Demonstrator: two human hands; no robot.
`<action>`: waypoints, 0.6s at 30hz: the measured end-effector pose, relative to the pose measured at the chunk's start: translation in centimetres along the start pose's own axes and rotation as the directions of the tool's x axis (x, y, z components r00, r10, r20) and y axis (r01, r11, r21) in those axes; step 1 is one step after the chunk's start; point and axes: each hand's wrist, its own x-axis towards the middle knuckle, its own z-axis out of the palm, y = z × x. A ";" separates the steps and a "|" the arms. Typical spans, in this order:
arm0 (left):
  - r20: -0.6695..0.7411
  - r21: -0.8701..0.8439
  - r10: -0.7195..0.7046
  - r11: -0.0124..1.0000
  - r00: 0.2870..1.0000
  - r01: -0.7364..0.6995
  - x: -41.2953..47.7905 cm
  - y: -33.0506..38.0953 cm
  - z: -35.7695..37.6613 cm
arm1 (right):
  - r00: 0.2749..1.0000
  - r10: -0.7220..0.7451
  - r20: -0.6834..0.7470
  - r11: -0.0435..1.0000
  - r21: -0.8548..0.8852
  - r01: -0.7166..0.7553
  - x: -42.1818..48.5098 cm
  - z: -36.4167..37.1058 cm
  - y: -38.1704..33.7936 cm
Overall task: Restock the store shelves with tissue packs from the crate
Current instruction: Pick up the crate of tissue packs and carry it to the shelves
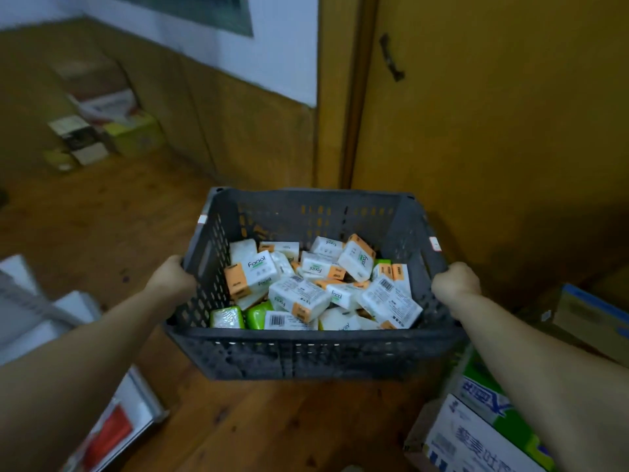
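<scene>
A dark grey perforated plastic crate (306, 352) is held up in front of me above the wooden floor. My left hand (172, 275) grips its left side and my right hand (456, 282) grips its right side. Inside lie several white-and-orange "Facial" tissue packs (299, 298), jumbled at all angles. Two green packs (238, 316) sit at the near left corner of the crate. No shelves are in view.
A yellow-brown door (493, 131) with a dark handle (391, 57) stands straight ahead. Cardboard boxes (483, 424) crowd the floor at the right, white boxes (51, 321) at the left, and more cartons (102, 131) are stacked against the far-left wall.
</scene>
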 end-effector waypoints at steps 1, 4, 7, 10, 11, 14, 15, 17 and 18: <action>0.015 -0.051 -0.019 0.999 1.000 0.019 -1.1 -1.2 -1.4 | 1.000 -0.017 0.001 1.000 -0.003 0.017 -1.6 0.0 -0.7; -0.038 -0.084 -0.011 0.996 0.999 0.008 -2.5 -6.8 -5.2 | 0.996 -0.091 -0.014 0.996 -0.014 0.091 -6.2 0.4 -2.3; -0.074 -0.124 -0.012 0.992 0.997 0.003 -5.3 -12.0 -8.9 | 0.988 -0.156 -0.010 0.988 -0.027 0.155 -11.6 1.3 -3.1; -0.107 -0.136 -0.026 0.991 0.994 0.011 -8.3 -16.7 -12.2 | 0.981 -0.192 -0.009 0.981 -0.038 0.192 -16.6 2.2 -3.5; -0.111 -0.140 -0.022 0.990 0.994 0.006 -9.2 -18.4 -13.2 | 0.978 -0.206 -0.005 0.978 -0.034 0.206 -18.4 2.6 -3.5; -0.143 -0.134 -0.045 0.991 0.989 0.026 -12.1 -22.4 -15.4 | 0.972 -0.236 0.011 0.971 -0.042 0.236 -22.5 3.6 -3.4; -0.151 -0.137 -0.057 0.990 0.987 0.037 -13.3 -23.5 -16.0 | 0.970 -0.243 0.021 0.969 -0.044 0.244 -23.7 3.9 -3.3; -0.193 -0.148 -0.084 0.987 0.978 0.056 -15.4 -25.8 -16.7 | 0.962 -0.267 0.051 0.962 -0.049 0.269 -25.7 4.5 -3.2; -0.218 -0.144 -0.092 0.988 0.972 0.061 -16.2 -26.6 -16.8 | 0.958 -0.278 0.062 0.958 -0.052 0.282 -26.3 4.7 -3.3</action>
